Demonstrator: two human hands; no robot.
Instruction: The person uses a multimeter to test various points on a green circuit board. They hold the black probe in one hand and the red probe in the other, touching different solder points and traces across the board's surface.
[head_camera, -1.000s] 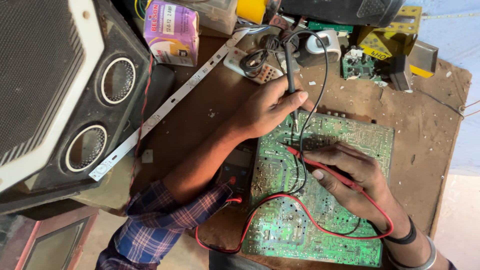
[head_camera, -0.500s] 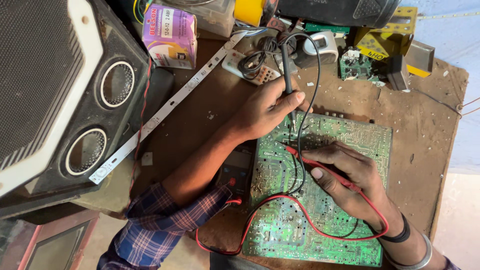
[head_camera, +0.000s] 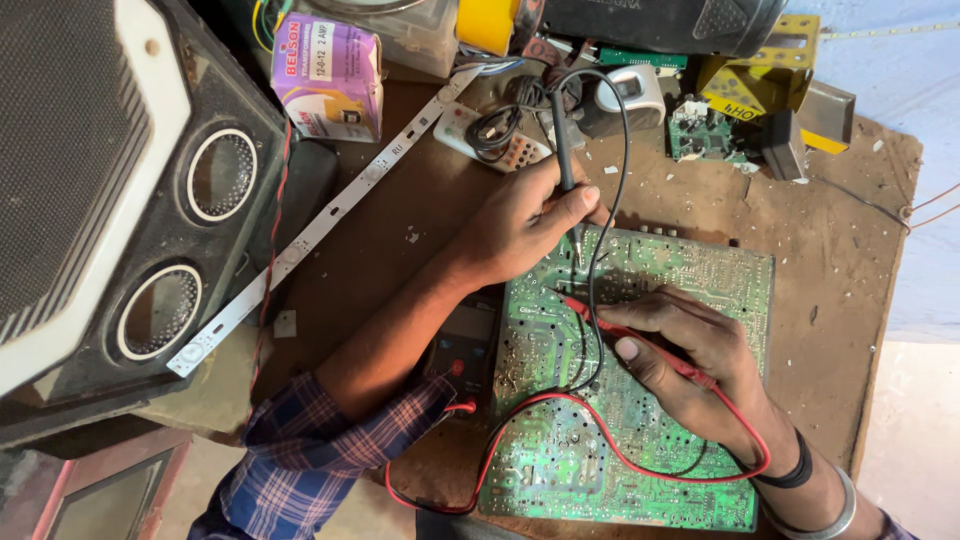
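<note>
Fingers of the left hand (head_camera: 525, 225) are closed round a black probe (head_camera: 562, 140), which stands steeply with its tip down on the upper left part of a green circuit board (head_camera: 690, 275). The right hand (head_camera: 690, 355) lies on the middle of the board, thumb and fingers pinched on a red probe (head_camera: 610, 320) laid almost flat, its tip pointing toward the board's left side. The board rests flat on the brown worktop (head_camera: 850, 250), near its front edge and right of centre. A black lead (head_camera: 625, 150) arcs up from the black probe and comes down across the board; a red lead (head_camera: 560, 405) loops over the board's lower half and off its left edge. A dark meter (head_camera: 462, 345) lies just beside the board's left edge, partly under the left forearm. Along the worktop's back edge sit a white remote (head_camera: 495, 140), a small green board (head_camera: 700, 130) and yellow parts (head_camera: 750, 90). A purple box (head_camera: 328, 75) stands at the back left corner, and a white LED strip (head_camera: 330, 220) runs slantwise along the left side, next to a big black speaker (head_camera: 120, 190).
</note>
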